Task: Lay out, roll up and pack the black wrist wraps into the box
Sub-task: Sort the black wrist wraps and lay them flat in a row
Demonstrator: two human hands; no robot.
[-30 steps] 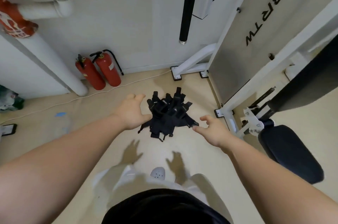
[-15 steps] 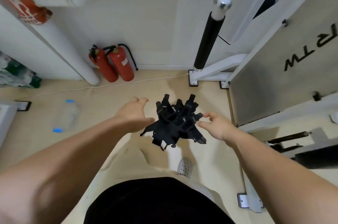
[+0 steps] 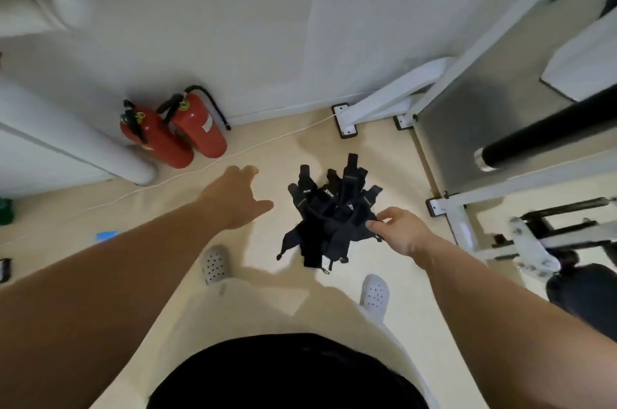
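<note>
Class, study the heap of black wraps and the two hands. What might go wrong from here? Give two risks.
1. The wraps lie in one tangled heap and the right hand pinches only its edge; a pull may drag several up knotted together.
2. The left hand is open and off the heap, so nothing steadies it, and loose strap ends lie near the clogs, where they might be stepped on.

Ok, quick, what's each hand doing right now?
Left hand: open, beside the black wrist wraps, not touching them.
Right hand: fingers pinching the right edge of the pile of wraps.
</note>
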